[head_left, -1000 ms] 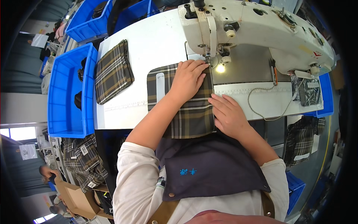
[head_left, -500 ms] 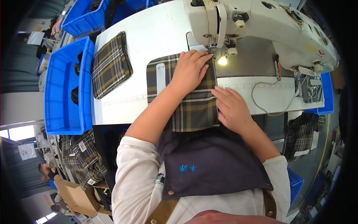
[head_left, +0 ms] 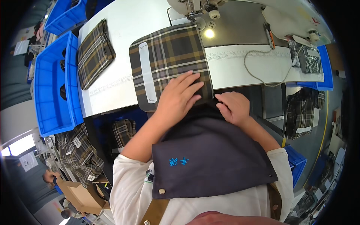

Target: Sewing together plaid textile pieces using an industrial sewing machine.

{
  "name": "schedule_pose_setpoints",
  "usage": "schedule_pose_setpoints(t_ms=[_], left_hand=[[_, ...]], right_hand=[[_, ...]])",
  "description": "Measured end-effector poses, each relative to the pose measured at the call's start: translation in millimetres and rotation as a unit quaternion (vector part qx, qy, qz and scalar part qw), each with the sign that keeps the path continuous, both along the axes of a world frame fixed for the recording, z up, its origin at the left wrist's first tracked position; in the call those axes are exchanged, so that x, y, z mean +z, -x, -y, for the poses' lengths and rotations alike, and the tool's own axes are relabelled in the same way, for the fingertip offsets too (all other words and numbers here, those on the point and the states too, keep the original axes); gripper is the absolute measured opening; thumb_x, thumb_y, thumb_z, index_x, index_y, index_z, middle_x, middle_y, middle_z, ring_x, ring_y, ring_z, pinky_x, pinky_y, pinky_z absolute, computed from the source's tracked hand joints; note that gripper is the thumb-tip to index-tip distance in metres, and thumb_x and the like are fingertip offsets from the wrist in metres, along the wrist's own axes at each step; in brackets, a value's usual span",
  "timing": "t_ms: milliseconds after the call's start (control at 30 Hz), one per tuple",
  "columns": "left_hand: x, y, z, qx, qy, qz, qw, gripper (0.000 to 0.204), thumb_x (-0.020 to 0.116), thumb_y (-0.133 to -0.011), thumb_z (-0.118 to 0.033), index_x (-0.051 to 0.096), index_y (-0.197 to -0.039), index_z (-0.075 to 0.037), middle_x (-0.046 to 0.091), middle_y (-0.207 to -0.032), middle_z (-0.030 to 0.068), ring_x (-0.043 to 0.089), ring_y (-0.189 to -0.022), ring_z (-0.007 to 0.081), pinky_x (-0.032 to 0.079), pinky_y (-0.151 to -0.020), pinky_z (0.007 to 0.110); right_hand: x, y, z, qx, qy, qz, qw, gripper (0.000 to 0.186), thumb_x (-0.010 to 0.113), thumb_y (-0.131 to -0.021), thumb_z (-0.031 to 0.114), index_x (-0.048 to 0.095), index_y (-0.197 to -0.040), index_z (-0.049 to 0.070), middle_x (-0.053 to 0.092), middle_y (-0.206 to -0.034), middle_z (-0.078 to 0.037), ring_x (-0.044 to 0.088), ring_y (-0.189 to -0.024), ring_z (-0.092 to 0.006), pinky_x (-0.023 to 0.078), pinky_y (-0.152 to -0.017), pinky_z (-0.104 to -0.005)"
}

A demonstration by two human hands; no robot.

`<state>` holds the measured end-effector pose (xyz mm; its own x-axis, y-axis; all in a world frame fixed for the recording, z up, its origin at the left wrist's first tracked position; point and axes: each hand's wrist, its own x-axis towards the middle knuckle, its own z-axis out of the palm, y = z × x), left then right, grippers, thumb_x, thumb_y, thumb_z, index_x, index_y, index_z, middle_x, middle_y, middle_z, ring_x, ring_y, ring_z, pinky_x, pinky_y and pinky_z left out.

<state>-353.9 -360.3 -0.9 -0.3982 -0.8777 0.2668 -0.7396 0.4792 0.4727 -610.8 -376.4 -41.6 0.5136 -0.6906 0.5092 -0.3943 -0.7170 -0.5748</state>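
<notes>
A dark plaid fabric piece [head_left: 172, 52] with brown, black and white checks lies on the white table. A pale strip [head_left: 147, 73] runs along its left part. Its far right corner sits by the needle area of the sewing machine [head_left: 192, 15]. My left hand [head_left: 176, 95] rests palm down on the near part of the cloth, fingers spread. At the near right corner is my right hand [head_left: 235, 108], with fingers curled and thumb and forefinger drawn together by the edge. Whatever is between those fingertips is too small to make out.
Folded plaid cloth [head_left: 96, 54] lies at the table's left, beside a blue bin [head_left: 56, 86]. Orange-handled snippers [head_left: 270, 35] and a grey cord [head_left: 245, 62] lie on the right. More plaid pieces [head_left: 302, 112] hang lower right. A cardboard box [head_left: 84, 195] stands lower left.
My left hand has slid from beside the needle to the cloth's near part. My right hand has gone from the right edge to the near corner, its fingers now curled. The whole view has shifted.
</notes>
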Motion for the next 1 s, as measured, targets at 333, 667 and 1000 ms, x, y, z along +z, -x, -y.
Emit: schedule_pose_setpoints(t_ms=[333, 667, 1000], left_hand=[[-9.1, 20.8, -23.6, 0.047, 0.180, 0.086, 0.979, 0.046, 0.087, -0.068, -0.018, 0.069, -0.110, -0.017, 0.066, -0.112, -0.0024, 0.060, -0.107, 0.0213, 0.037, -0.095, 0.042], [-9.7, 21.8, -19.1, 0.041, 0.246, 0.047, 0.967, 0.020, 0.077, -0.078, -0.016, 0.072, -0.097, -0.016, 0.068, -0.100, -0.0047, 0.063, -0.097, 0.0158, 0.036, -0.103, 0.041], [6.3, 18.1, -7.7, 0.026, 0.120, -0.016, 0.992, 0.023, 0.084, -0.080, -0.017, 0.074, -0.100, -0.014, 0.071, -0.102, -0.0015, 0.064, -0.100, 0.0213, 0.041, -0.096, 0.040]], right_hand=[[7.9, -22.6, -5.7, 0.037, -0.590, 0.191, 0.783, 0.025, 0.062, -0.106, 0.023, 0.069, -0.093, 0.003, 0.066, -0.073, -0.002, 0.059, -0.060, -0.0071, 0.046, -0.055, -0.0220], [8.2, -13.2, -4.2, -0.061, -0.106, 0.093, 0.988, 0.013, 0.076, -0.090, 0.008, 0.070, -0.101, 0.004, 0.069, -0.092, -0.007, 0.067, -0.074, -0.0210, 0.053, -0.067, -0.0324], [25.2, -14.1, 16.2, 0.090, 0.165, -0.058, 0.981, 0.017, 0.068, -0.078, 0.011, 0.069, -0.094, 0.004, 0.068, -0.104, -0.010, 0.069, -0.098, -0.0275, 0.056, -0.082, -0.0411]])
